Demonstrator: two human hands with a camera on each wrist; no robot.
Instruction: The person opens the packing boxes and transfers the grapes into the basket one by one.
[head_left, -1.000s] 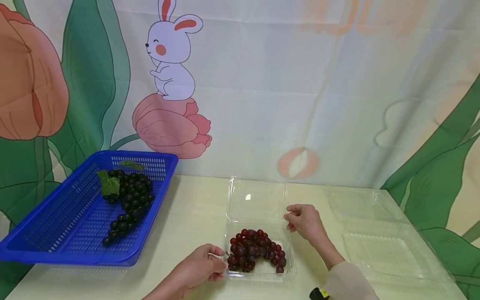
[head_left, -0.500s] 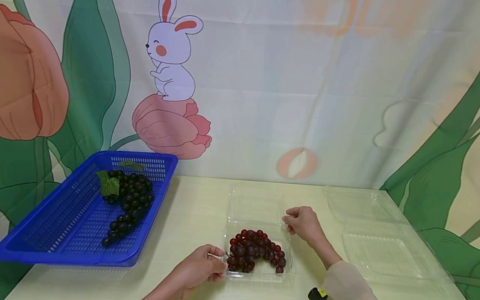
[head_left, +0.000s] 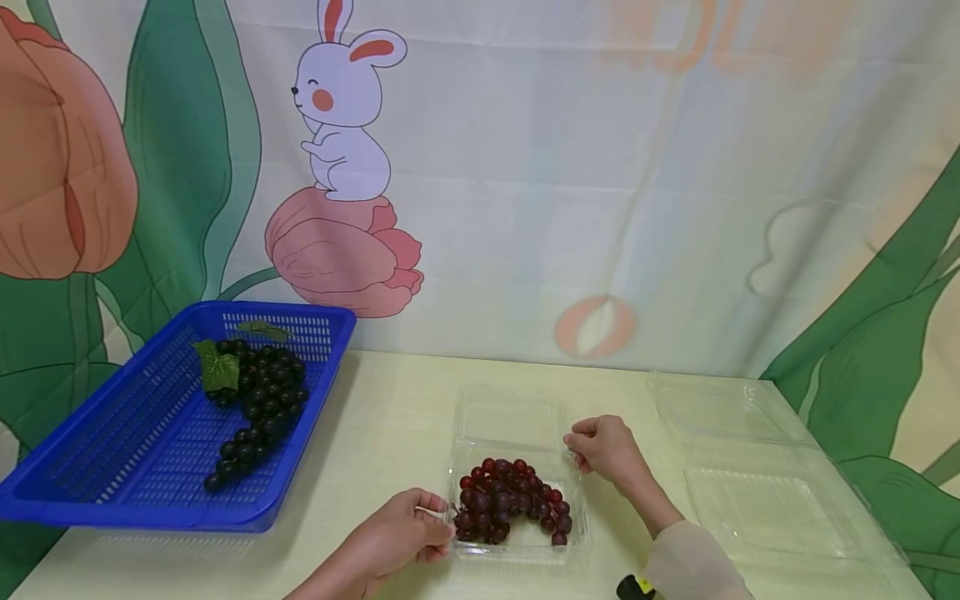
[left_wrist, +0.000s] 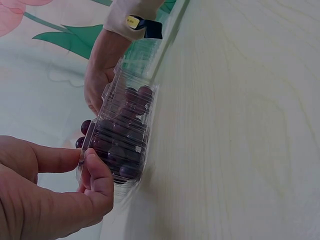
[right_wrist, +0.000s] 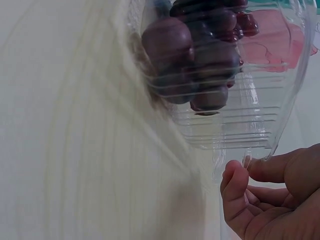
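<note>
A clear plastic clamshell box (head_left: 517,552) lies on the table with its lid (head_left: 506,417) folded out away from me. Inside its base is a bunch of dark red grapes (head_left: 502,500). My left hand (head_left: 401,533) pinches the rim at the near left side between thumb and forefinger; the left wrist view shows this hold on the rim (left_wrist: 85,145) closely. At the box's right side, near the hinge, my right hand (head_left: 607,446) pinches a clear plastic edge. In the right wrist view the thumb and forefinger meet on it just beyond the box's corner.
A blue perforated basket (head_left: 168,521) stands at the left, holding a bunch of black grapes (head_left: 270,392) with green leaves. More clear plastic boxes (head_left: 780,500) lie opened at the right. A printed curtain (head_left: 510,208) hangs behind the table (head_left: 397,417).
The lid's far edge has come lower in the head view and the lid looks narrower, tilting back. My right hand has shifted slightly left and down. The left hand keeps its place.
</note>
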